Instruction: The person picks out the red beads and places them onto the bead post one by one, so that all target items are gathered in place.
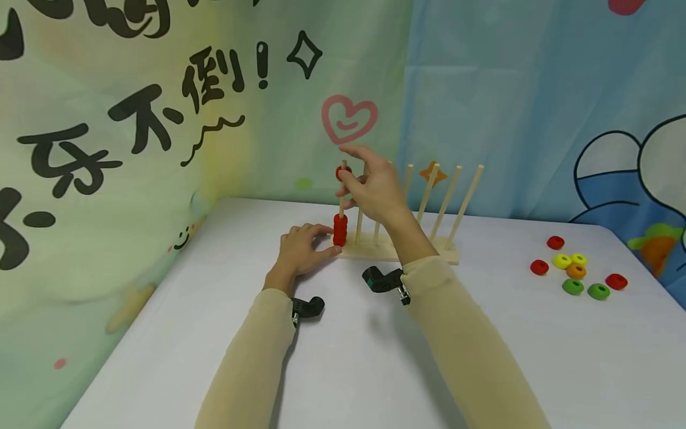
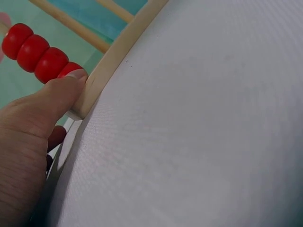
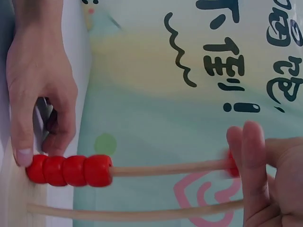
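Observation:
A wooden peg stand (image 1: 396, 253) with several upright pegs stands on the table. Several red beads (image 1: 340, 230) are stacked at the bottom of its leftmost peg (image 3: 165, 169). My right hand (image 1: 377, 187) pinches another red bead (image 1: 343, 173) near the top of that peg; the peg's tip shows above it. This bead is blurred and partly hidden by fingers in the right wrist view. My left hand (image 1: 302, 250) grips the left end of the stand's base, thumb (image 2: 71, 85) in front by the lowest bead and the other fingers behind.
Loose beads lie at the right of the white table (image 1: 332, 369): red (image 1: 616, 281), yellow (image 1: 561, 261), orange (image 1: 576, 271) and green (image 1: 598, 291). A printed curtain (image 1: 482, 89) hangs behind the table. The right forearm covers part of the stand.

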`<state>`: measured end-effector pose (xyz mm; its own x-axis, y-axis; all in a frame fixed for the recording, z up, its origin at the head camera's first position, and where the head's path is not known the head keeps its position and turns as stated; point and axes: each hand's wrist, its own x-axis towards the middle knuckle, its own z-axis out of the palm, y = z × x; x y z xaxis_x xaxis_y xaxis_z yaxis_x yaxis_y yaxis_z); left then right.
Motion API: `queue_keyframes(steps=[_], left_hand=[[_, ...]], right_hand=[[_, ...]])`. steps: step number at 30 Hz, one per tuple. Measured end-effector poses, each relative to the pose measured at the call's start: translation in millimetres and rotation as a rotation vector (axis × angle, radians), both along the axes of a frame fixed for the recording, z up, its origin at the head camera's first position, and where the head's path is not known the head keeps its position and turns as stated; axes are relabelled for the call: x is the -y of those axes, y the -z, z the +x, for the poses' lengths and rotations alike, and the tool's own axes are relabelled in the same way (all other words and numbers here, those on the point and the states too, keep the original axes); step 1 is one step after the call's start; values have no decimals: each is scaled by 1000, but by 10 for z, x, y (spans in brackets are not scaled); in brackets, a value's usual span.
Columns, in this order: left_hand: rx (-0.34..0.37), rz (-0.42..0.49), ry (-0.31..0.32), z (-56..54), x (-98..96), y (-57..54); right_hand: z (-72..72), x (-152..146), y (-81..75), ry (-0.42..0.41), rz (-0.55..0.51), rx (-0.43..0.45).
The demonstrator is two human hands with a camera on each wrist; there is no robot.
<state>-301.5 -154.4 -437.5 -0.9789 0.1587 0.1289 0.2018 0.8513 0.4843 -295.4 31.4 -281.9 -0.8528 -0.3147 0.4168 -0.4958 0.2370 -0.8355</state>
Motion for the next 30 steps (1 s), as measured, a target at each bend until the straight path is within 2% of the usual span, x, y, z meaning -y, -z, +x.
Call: queue_keyframes(steps=[4, 7, 12, 16, 30], left_hand=[[-10, -7, 8, -1, 4, 12], [-14, -8, 14, -2, -6, 16], [-6, -7, 5, 4, -9, 10], [-4, -3, 0, 8, -14, 6], [-9, 19, -14, 5, 43, 18]], right_hand=[[49, -63, -42, -21, -36, -12], [171, -97, -120, -33, -32, -30], [394, -116, -213, -57, -33, -175], [449, -144, -187, -72, -79, -270], [505, -396, 17, -72, -66, -250]])
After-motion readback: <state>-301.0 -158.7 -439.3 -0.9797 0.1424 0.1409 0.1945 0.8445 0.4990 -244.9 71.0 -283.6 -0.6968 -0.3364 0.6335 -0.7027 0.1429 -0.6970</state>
